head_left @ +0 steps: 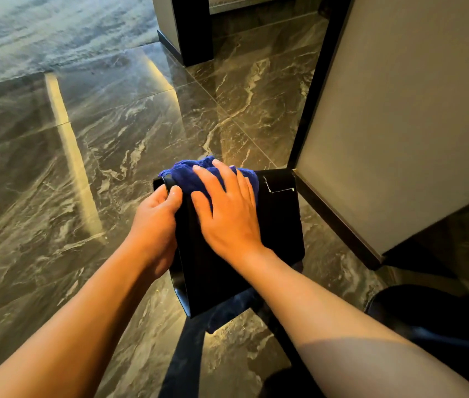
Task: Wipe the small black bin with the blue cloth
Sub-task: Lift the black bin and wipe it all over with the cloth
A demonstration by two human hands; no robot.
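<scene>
My right hand [229,214] is spread flat, pressing the blue cloth [190,175] onto the top face of the small black bin [279,222], while my left hand [156,222] is curled tight round the bin's left edge, holding it tipped above the marble floor [84,156].

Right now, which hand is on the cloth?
The right hand, laid flat on the blue cloth on the bin. The left hand only grips the bin's edge.
</scene>
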